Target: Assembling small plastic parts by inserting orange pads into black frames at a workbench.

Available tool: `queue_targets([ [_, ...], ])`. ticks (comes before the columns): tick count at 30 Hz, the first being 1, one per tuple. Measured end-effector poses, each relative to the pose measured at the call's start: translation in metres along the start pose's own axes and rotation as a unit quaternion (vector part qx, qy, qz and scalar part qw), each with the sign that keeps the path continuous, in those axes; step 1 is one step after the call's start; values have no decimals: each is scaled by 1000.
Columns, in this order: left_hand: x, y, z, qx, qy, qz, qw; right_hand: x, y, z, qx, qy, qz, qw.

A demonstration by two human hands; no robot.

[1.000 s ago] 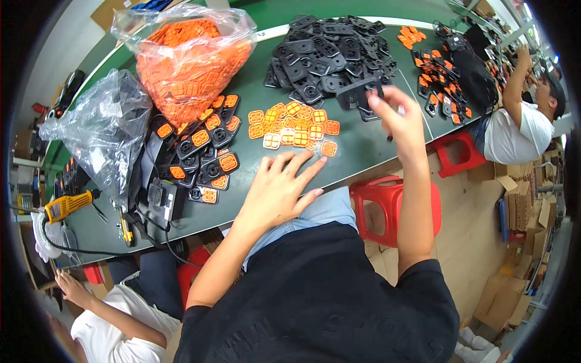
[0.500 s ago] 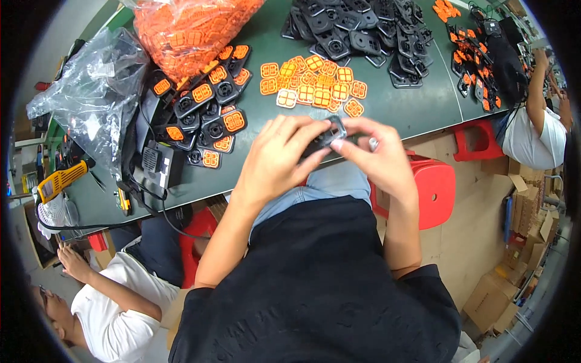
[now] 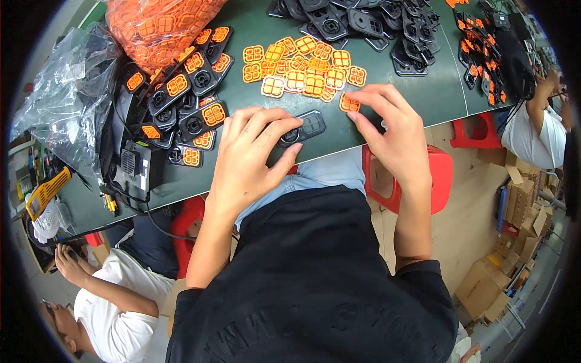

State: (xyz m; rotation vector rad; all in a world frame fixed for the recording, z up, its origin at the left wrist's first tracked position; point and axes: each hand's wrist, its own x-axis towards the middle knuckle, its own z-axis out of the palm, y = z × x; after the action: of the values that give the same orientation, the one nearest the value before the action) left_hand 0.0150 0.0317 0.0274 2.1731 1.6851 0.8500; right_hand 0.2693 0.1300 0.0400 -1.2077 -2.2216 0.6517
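A clear plastic bag full of orange pieces (image 3: 158,25) lies at the far edge of the green table (image 3: 423,91), beside a crumpled empty transparent bag (image 3: 60,103). A red plastic stool (image 3: 439,178) stands under the table. Brown cardboard boxes (image 3: 487,287) lie on the floor.

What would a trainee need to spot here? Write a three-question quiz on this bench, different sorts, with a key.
1. True or false: the left hand rests on a black casing.
2. Which does the right hand touch? A) an orange keypad B) the clear bag C) the red stool
3. Fill in: the table surface is dark ____.

Key: 1 true; 2 A; 3 green.
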Motion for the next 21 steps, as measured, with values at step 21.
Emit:
queue_targets([
  [21, -2, -1, 0, -54, 20, -41, 997, 5, -8, 27, 43, -62, -169, 983],
])
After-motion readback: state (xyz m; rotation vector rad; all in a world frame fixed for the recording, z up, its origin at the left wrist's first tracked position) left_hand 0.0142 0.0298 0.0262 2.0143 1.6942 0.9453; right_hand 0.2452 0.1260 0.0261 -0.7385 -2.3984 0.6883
